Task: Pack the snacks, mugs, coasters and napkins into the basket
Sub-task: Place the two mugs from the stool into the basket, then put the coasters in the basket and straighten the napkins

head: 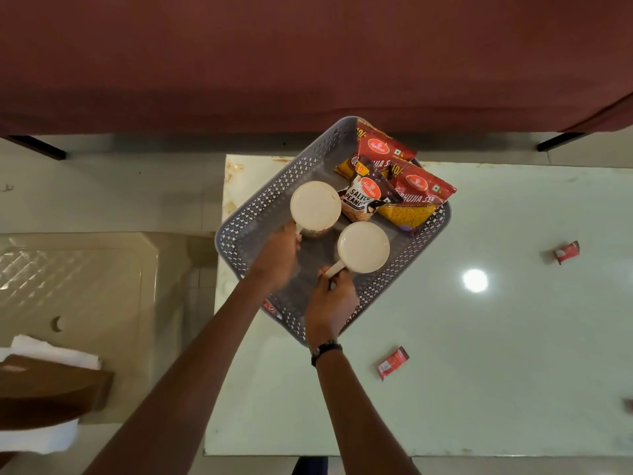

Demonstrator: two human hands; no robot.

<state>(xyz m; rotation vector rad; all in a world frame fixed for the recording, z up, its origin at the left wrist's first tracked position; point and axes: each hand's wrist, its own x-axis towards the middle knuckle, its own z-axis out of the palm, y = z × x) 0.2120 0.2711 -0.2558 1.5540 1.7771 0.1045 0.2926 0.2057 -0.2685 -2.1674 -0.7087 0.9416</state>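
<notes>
Right hand pinches the handle of the near mug, which sits just beyond the fingers over the basket floor. Left hand is closed on the far mug's handle; mug at its fingertips, by the basket's left wall. Snack packs fill the far corner. Two small red sachets lie loose on the table. Napkins on the stool, left.

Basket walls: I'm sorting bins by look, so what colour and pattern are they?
Grey, with rows of small perforated holes in the basket; seen in the head view.
</notes>
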